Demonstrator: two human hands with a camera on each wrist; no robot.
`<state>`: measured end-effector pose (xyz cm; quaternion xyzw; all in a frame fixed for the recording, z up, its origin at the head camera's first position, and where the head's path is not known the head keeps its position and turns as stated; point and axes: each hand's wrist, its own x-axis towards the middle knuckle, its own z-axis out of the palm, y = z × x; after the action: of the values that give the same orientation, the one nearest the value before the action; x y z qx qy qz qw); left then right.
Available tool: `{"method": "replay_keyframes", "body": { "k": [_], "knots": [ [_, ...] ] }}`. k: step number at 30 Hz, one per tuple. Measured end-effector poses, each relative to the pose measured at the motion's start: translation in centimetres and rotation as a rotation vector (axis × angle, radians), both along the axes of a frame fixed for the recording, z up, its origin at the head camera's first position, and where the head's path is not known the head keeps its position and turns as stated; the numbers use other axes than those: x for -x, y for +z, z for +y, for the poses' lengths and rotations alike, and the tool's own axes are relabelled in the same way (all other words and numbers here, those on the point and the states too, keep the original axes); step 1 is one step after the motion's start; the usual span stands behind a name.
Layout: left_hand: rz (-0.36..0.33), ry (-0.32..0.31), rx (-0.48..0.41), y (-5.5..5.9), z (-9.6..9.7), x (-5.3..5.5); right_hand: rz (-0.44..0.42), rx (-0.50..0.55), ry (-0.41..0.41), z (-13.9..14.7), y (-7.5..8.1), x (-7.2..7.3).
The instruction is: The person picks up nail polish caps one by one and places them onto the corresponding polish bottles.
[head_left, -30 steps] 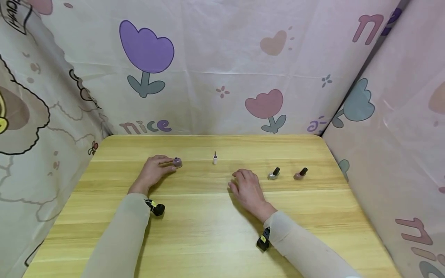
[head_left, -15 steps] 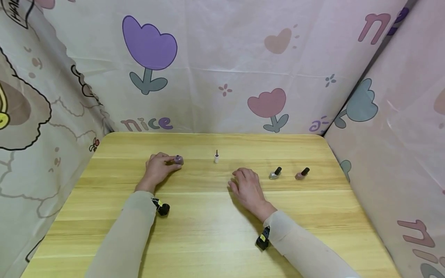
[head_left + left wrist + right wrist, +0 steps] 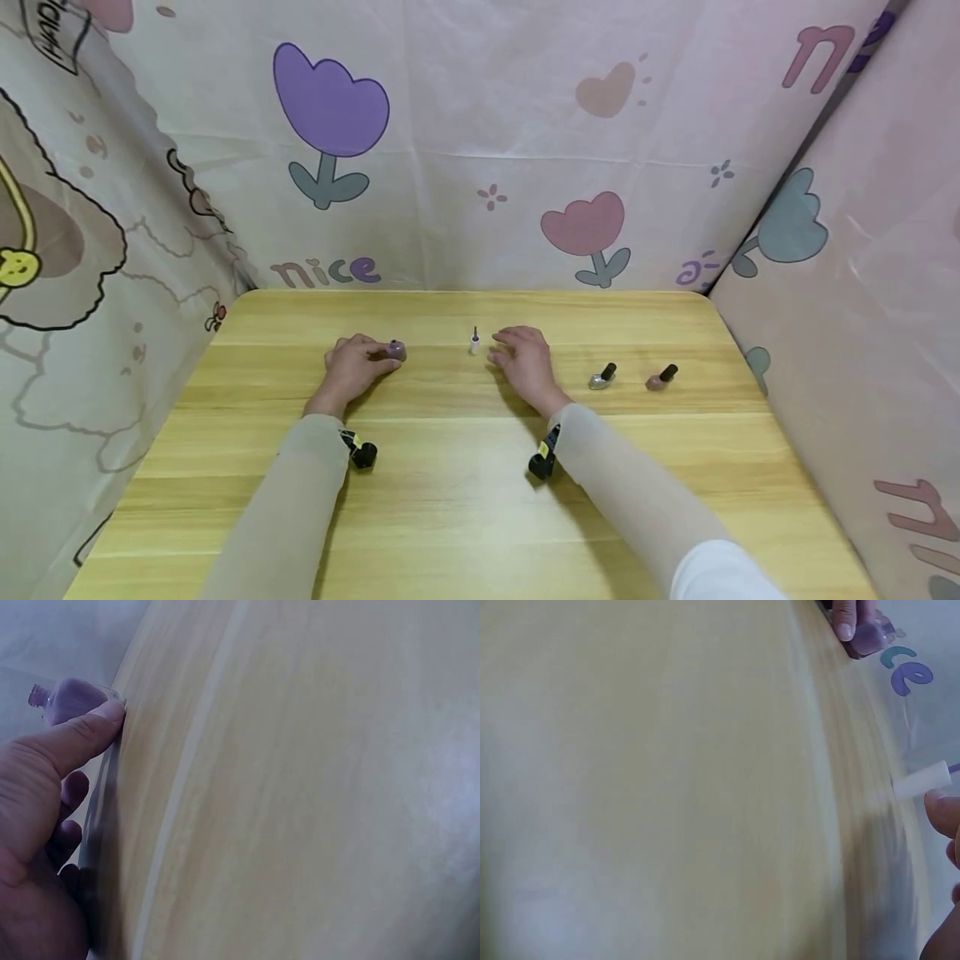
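Pinching the purple bottle (image 3: 396, 352) between thumb and fingers, my left hand (image 3: 351, 375) is holding it at the surface of the desk (image 3: 450, 483), towards the far side; I cannot tell whether its base is touching. The neck (image 3: 37, 696) is showing bare, so I am judging that any tilt could be spilling polish. The glass is looking light, hard and smooth, probably a bit slippery and breakable if dropped, and I am thinking the body is the place for gripping, as my thumb (image 3: 82, 735) is doing, leaving the neck free. Between my hands, the white cap (image 3: 474, 346) is standing upright on the desk, its brush (image 3: 476, 332) pointing up. My right hand (image 3: 525, 367) is hanging just beside it, holding nothing, its fingers bending gently and leaving a moderate gap to the thumb. The cap is seeming feather-light and stiff, standing on a small base, so a nudge could be toppling it; its white sides are offering the best hold, well below the brush, which is likely wet. Farther right, a silver bottle (image 3: 599, 382) and a brown bottle (image 3: 657, 382) are sitting with black tops on.
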<state>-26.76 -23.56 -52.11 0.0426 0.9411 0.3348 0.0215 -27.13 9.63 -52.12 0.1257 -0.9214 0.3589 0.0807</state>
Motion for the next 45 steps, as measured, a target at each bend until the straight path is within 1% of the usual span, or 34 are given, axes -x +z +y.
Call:
{"method": "replay_keyframes", "body": {
  "k": [2,5,10,15,21,27,34,37,40,45],
  "knots": [
    [-0.002,-0.004,-0.003,-0.1,0.1,-0.1,-0.002,0.024,-0.012,-0.7,-0.2,0.6],
    [-0.004,-0.004,-0.008,-0.2,0.2,-0.3,-0.024,0.059,-0.049,-1.7,-0.6,0.9],
    [-0.01,-0.008,-0.007,-0.4,0.2,-0.4,-0.103,0.082,-0.102,-2.4,-0.9,0.8],
    [-0.009,-0.012,-0.009,-0.2,0.3,-0.5,-0.126,0.064,-0.108,-2.6,-0.8,0.7],
    [-0.017,-0.011,-0.012,0.1,0.5,-0.6,-0.115,0.054,-0.106,-2.6,-0.8,0.6],
    [-0.018,-0.011,0.001,0.3,0.6,-0.7,-0.117,0.034,-0.105,-2.6,-0.8,0.5],
    [0.018,-0.009,-0.02,0.0,0.7,-0.6,-0.081,0.032,-0.103,-2.4,-0.8,0.3],
    [0.032,-0.014,-0.022,-0.2,1.0,-0.7,-0.071,0.038,-0.105,-2.2,-0.8,0.1],
    [0.036,-0.025,-0.02,-0.3,1.4,-0.8,-0.079,0.029,-0.101,-1.9,-0.8,-0.1],
    [0.032,-0.047,-0.035,-0.1,2.3,-1.0,-0.084,-0.008,-0.089,-1.2,-0.9,-0.4]
  ]
}}
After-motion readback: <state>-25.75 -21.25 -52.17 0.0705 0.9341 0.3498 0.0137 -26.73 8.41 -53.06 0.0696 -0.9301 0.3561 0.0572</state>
